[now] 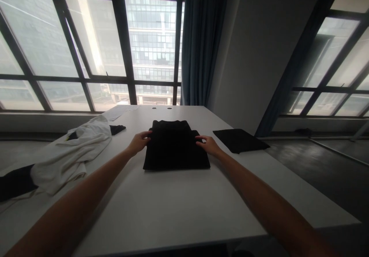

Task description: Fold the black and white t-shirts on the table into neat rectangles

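A folded black garment [177,147] lies in the middle of the white table; its darkness hides the fold lines, and its far edge is wavy. My left hand [138,142] grips the upper left side of it, thumb and fingertips at the edge. On the opposite side, my right hand [208,145] holds the upper right edge between thumb and fingers. Some fingertips are lost against the black cloth. To the right of my right hand, apart from it, a second flat, folded black cloth [241,140] rests near the table's right edge.
Loose white clothing [83,141] with black pieces is heaped along the left side of the white table [173,207]. Two dark round grommets [169,108] sit at the far end. Beyond are windows, a blue curtain [201,42] and a pillar [259,45].
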A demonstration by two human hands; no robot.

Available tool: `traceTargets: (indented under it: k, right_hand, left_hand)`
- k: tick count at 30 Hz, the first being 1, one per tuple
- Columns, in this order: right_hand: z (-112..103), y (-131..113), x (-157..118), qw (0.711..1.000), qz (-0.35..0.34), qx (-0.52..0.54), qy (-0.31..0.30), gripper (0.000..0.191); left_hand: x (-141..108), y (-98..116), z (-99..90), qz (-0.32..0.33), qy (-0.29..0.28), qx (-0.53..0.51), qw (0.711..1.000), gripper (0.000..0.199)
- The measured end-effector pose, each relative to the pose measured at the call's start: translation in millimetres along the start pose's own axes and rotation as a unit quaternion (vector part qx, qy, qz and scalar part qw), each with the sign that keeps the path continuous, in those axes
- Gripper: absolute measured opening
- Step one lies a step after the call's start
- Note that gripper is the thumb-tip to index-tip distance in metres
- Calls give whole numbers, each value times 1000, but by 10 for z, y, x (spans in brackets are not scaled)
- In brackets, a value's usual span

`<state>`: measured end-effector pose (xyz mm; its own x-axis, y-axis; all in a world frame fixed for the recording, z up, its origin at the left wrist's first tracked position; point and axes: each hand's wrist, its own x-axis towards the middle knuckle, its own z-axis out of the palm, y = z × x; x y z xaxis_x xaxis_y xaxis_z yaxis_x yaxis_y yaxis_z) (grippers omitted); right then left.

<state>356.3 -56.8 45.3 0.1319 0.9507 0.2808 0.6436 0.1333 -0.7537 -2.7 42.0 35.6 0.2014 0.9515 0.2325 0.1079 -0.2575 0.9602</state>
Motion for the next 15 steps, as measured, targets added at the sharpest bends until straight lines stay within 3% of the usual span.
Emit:
traceTargets:
  k: [3,9,15]
  right_hand:
    - [76,130,-1,998,21,-45,-37,39]
    - [134,152,-44,991,10,-119,-63,41]
    - [154,-122,-254,973,-12,-230,-35,43]
  left_hand:
    - [-34,-166,-26,-38,-5,142,989,57]
    - [-202,-187,-64,46,-48,375,924,52]
    - [-600,-43,68,150,-81,506,846,52]
